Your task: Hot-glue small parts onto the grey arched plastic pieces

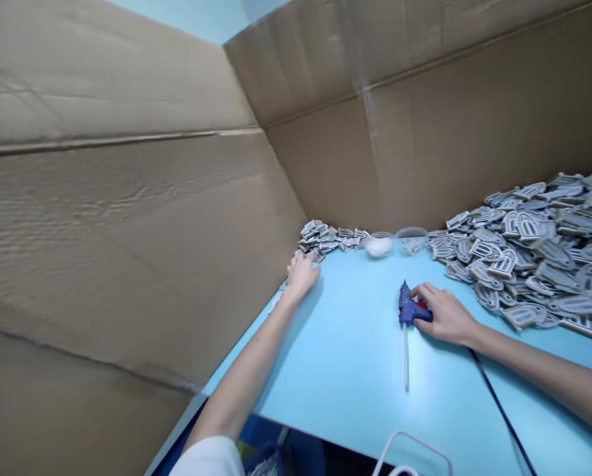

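My right hand (447, 316) is closed round the handle of a blue glue gun (406, 305) with a red trigger. The gun lies on its side at the table surface, its nozzle pointing away from me. A white glue stick (406, 360) sticks out of its back end. My left hand (302, 274) reaches to a small pile of flat grey-and-white pieces (333, 237) at the far left corner. Its thumb and fingers are apart at the near edge of that pile, and no held piece shows. The fingertips are partly blurred.
A large heap of similar pieces (538, 264) covers the right side of the light blue table (350, 357). Two small clear containers (378, 246) stand at the back. Cardboard walls (415, 152) enclose the left and far sides. A black cord (499, 403) runs under my right forearm.
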`<state>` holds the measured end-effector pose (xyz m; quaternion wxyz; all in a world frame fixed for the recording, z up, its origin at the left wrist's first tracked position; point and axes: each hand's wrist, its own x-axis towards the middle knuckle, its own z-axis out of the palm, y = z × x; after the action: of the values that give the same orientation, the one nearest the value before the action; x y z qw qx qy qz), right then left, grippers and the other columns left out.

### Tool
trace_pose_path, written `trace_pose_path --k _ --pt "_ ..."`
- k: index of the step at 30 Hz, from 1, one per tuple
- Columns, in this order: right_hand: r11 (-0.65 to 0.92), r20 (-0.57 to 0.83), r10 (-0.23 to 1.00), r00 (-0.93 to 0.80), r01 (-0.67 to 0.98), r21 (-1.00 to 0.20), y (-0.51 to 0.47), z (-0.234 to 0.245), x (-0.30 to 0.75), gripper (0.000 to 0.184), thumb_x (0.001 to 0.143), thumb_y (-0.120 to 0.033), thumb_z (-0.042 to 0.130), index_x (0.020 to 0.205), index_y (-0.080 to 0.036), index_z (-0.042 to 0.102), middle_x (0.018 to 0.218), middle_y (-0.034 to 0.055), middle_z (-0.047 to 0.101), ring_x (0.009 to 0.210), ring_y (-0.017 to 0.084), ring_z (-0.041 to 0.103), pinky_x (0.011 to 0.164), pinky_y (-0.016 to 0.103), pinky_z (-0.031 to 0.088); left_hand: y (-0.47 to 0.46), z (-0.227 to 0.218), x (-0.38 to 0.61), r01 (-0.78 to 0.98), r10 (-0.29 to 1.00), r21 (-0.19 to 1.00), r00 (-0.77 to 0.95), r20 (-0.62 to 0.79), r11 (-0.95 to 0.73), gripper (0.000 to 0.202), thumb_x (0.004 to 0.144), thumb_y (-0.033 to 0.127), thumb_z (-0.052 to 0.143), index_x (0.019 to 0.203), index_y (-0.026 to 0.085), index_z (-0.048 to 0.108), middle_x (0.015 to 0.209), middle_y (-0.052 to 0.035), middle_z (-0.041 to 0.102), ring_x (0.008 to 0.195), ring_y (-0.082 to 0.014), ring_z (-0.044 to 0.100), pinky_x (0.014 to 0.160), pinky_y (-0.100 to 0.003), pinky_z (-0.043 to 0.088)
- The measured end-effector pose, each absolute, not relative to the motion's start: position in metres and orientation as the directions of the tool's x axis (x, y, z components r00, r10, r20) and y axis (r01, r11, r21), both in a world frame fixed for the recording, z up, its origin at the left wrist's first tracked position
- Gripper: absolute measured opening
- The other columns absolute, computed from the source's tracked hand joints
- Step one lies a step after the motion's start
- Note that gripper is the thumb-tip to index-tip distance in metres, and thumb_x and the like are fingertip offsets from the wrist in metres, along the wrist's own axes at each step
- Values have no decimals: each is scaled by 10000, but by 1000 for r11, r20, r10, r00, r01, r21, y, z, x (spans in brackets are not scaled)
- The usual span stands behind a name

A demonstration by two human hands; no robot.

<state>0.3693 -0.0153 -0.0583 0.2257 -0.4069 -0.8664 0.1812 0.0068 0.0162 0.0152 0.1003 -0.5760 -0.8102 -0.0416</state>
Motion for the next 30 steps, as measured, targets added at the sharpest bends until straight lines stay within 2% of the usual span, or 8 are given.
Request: trace_pose_path --k 3,8,12,16,17,23,27,30 --pt "621 290 765 -575 536 -572 -12 -58 371 260 880 -350 618 1100 -212 632 1093 89 698 917 258 666 855 408 479 4 -4 -28 902 897 -49 -419 143 429 427 1030 366 604 1404 161 610 1461 -159 582 1345 -315 573 1124 -541 500" --pt "592 357 797 -488 515 -620 -5 -55 370 288 1013 -464 501 998 -214 643 961 67 649 796 223 617 771 372 499 9 -14 -52 930 929 10 -368 43 367 379 1021 414 649 1299 156 651 1384 -116 632 1279 -256 620 1114 -503 530" --pt "636 415 771 -483 624 -454 13 -42 366 270 1036 -430 464 1022 -214 626 1011 94 658 869 246 640 826 389 507 9 -8 -67 948 951 69 -310 -15 311 375 966 395 690 1263 167 678 1383 -131 641 1278 -280 619 1056 -447 545" --pt "632 342 738 -581 774 -48 49 -13 351 282 1041 -313 436 1165 -182 653 1197 169 676 1107 313 635 968 433 479 -2 -5 -79 959 958 86 -259 -122 271 260 697 319 829 921 206 764 1083 -117 769 1056 -306 707 851 -331 553" --pt "620 319 743 -589 784 4 61 -5 343 291 1031 -278 451 1193 -165 665 1241 187 671 1166 331 619 999 441 461 -4 -5 -78 964 962 92 -238 -132 251 238 660 297 832 868 207 761 1025 -110 779 1004 -299 718 821 -319 542" --pt "573 233 782 -578 814 94 131 25 277 315 1048 -186 470 1247 -116 704 1291 205 684 1215 309 617 1042 435 463 -12 -6 -44 984 996 162 -67 -63 77 192 733 331 740 886 216 759 971 -96 781 905 -263 722 757 -286 501" --pt "520 173 827 -535 845 124 155 23 243 286 1043 -369 627 1220 -157 700 1279 117 698 1182 258 659 1045 483 524 -16 -10 -17 974 997 214 64 53 -74 255 781 345 715 1000 217 741 1106 -98 753 1010 -270 705 800 -286 510" --pt "494 156 846 -509 860 129 162 20 231 325 1023 -404 669 1226 -153 700 1305 121 693 1196 262 668 1051 500 543 -17 -14 -5 953 980 249 145 135 -175 261 810 324 697 1046 216 714 1151 -87 727 1048 -265 689 853 -301 516"
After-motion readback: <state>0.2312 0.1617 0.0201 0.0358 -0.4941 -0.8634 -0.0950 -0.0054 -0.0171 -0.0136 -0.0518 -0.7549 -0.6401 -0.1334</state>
